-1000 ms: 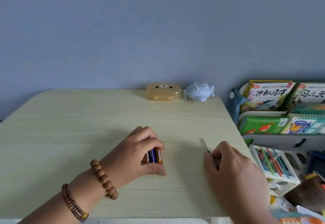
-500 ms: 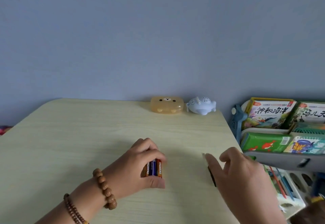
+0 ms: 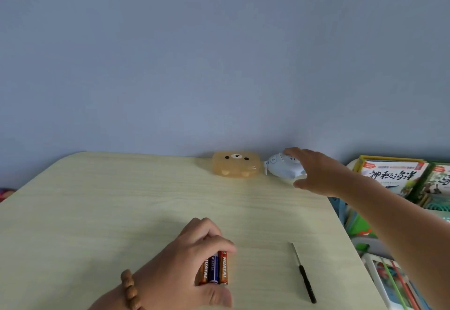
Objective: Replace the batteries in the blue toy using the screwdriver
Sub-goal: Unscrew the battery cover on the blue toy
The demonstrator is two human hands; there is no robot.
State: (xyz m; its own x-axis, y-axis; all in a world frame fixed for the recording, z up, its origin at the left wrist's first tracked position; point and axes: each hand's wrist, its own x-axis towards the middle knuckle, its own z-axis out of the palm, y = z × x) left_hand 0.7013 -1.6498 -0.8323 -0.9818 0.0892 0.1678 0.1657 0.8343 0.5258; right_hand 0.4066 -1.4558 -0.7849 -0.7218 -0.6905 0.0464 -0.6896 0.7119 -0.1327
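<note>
The pale blue whale-shaped toy [image 3: 282,169] rests at the far right of the table, against the wall. My right hand [image 3: 316,173] reaches over it, fingers spread around its right side, touching or nearly touching it. Near the front of the table my left hand [image 3: 194,261] pinches a small bundle of orange and blue batteries [image 3: 215,270] against the tabletop. The thin black-handled screwdriver [image 3: 304,273] lies loose on the table to the right of the batteries, tip pointing away from me.
An amber bear-face plastic box [image 3: 235,168] stands just left of the toy. The light wooden table [image 3: 97,212] ends at its right edge beside a rack of children's books [image 3: 394,178] and a bin of pencils [image 3: 394,283].
My right hand let go of the screwdriver and moved forward to the blue toy. The screwdriver now lies alone on the table. My left hand stays on the batteries. The view tilted up.
</note>
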